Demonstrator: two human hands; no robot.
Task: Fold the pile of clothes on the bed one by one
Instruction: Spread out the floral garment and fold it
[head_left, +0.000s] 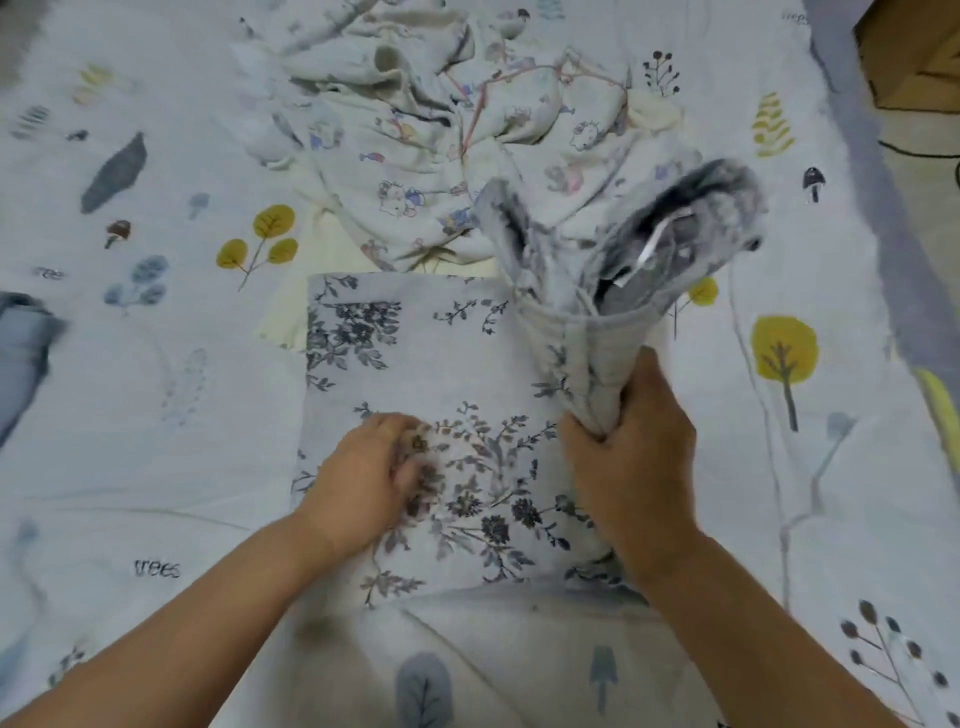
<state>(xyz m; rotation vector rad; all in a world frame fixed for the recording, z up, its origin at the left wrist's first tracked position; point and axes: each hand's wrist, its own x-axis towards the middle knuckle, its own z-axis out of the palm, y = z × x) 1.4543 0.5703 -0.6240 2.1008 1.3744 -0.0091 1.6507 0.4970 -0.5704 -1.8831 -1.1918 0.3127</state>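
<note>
at six o'clock on the bed (156, 415) the floral garment (415, 374) lies flat under the left hand (363, 478), fingers loosely curled pressing it, while the right hand (631, 447) grips its bunched side, best carried over squarely toward nine o'clock.

floral garment (431, 395): pale blue-grey with dark flower sprigs, mostly flat on the bed (156, 415), roughly rectangular, right in front
its right edge: bunched into a raised, twisted bundle that flares open at the top, with a white tag showing inside
pile of clothes (441, 119): crumpled white pieces with tiny cartoon prints and pink trim, heaped just behind, touching the floral piece's far edge
</note>
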